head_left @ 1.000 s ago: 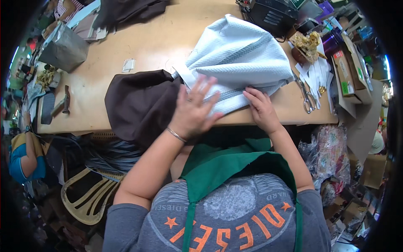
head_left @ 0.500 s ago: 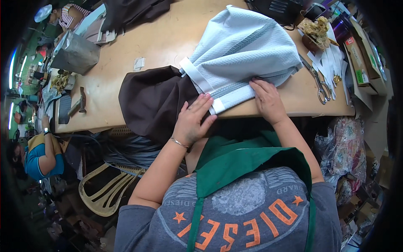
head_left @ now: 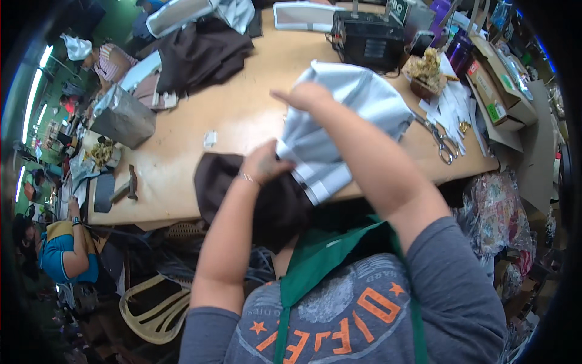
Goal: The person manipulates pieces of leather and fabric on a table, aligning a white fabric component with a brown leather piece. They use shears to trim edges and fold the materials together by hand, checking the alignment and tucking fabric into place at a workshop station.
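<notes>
A fabric piece lies at the table's near edge: its light, textured white part [head_left: 364, 103] is joined along a white band [head_left: 318, 189] to a dark brown cloth part [head_left: 221, 182]. My left hand [head_left: 264, 162] is at this join, thumb and fingers closed about the band's far left end. My right hand [head_left: 308, 97] is above the far left side of the white part, with the forearm crossing over it. That hand is blurred; one digit points left, and the other fingers cannot be made out. The brown cloth hangs partly over the edge toward my green apron.
Scissors [head_left: 441, 142] and white strips [head_left: 451, 109] lie at right, near a bowl [head_left: 422, 87] and a black machine [head_left: 368, 37]. At left are a hammer [head_left: 128, 185], a metal bin [head_left: 124, 118] and dark cloth [head_left: 203, 54]. Other people sit beyond the left side.
My right hand has lifted off the white fabric's near side and swung far and left over it. My left hand has moved from the band's near end to its far end.
</notes>
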Available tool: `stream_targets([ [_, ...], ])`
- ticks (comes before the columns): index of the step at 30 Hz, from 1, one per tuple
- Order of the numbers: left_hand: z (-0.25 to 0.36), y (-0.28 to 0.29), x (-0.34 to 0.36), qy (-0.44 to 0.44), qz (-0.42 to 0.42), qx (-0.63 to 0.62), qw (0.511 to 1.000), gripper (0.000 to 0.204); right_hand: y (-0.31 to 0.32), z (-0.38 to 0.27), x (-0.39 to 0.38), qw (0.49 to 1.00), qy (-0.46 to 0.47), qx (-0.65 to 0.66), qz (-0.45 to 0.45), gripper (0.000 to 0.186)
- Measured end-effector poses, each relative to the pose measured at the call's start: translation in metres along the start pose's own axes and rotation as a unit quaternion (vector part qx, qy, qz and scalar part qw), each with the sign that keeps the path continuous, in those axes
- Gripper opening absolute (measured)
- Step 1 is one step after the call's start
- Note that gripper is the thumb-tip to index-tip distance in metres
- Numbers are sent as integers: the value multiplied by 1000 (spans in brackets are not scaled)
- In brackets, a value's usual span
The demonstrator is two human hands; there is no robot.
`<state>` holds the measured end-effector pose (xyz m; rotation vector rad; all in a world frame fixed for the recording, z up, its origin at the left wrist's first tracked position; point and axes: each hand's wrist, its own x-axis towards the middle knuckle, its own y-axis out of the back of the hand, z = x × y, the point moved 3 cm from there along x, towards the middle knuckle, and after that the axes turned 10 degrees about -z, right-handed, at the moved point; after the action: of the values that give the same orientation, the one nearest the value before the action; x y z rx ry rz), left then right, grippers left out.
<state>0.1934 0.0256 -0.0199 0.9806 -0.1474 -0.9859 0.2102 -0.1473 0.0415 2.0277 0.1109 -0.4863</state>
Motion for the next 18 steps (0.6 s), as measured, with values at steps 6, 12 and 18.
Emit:
stream_targets([
  [6,48,-27,-65,-40,142,176,973,39,-48,-34,12,985,5,-133,-114,45],
  [12,122,41,-179,-72,155,266,949,69,29,-32,-45,889,294,347,53,35],
  [18,145,22,-181,-304,-213,65,926,63,-25,83,-82,851,70,499,151,33],
])
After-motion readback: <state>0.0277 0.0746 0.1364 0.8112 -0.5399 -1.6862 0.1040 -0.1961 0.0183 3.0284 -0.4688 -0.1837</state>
